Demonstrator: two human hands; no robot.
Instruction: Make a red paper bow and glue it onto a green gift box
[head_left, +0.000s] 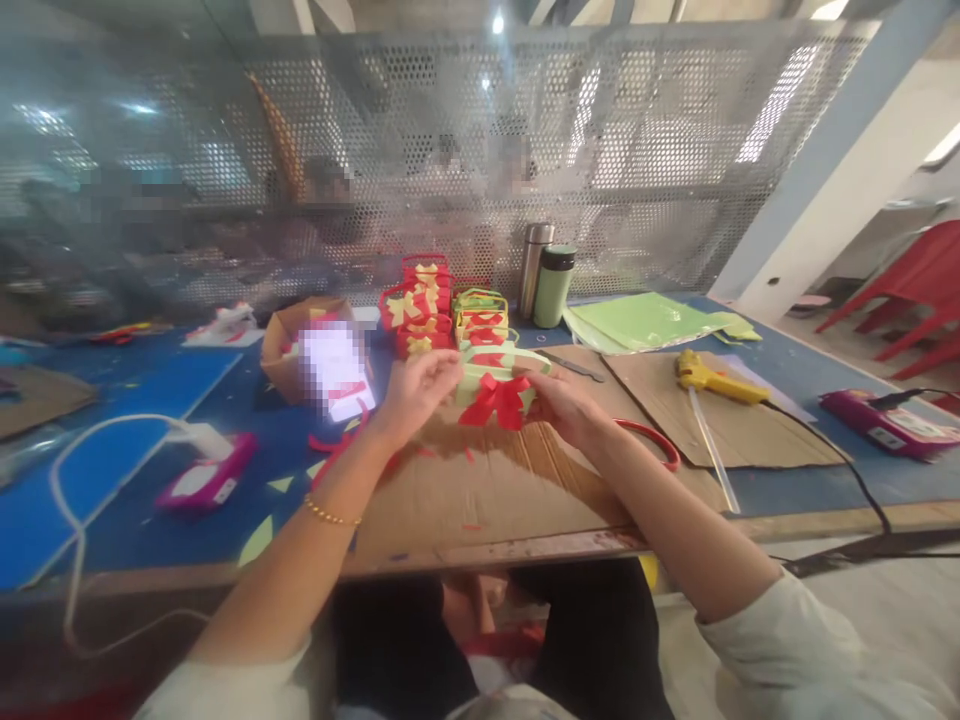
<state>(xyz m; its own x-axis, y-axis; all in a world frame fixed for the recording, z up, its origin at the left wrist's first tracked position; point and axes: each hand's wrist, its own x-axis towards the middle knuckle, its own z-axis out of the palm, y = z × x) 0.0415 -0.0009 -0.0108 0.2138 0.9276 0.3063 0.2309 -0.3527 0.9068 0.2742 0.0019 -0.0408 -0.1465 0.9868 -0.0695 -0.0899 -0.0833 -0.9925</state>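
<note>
A small pale green gift box (471,372) with a handle band is held up over the cardboard, and a red bow (495,402) sits on its near face. On its right side, my right hand (564,402) is closed around the edge by the bow. My left hand (429,384) is closed at the box's left edge, fingertips pinched together; what lies between them is too small to see. Behind stand several finished red boxes (427,300) with yellow bows, beside green ones (481,318) with red bows.
A yellow glue gun (721,382) with a glue stick lies on cardboard at right. Scissors (574,366), two bottles (556,288), green sheets (645,322) and a red ring (660,445) surround the work. At left are a lit phone (337,370), a cardboard box (281,350) and a purple power strip (206,475).
</note>
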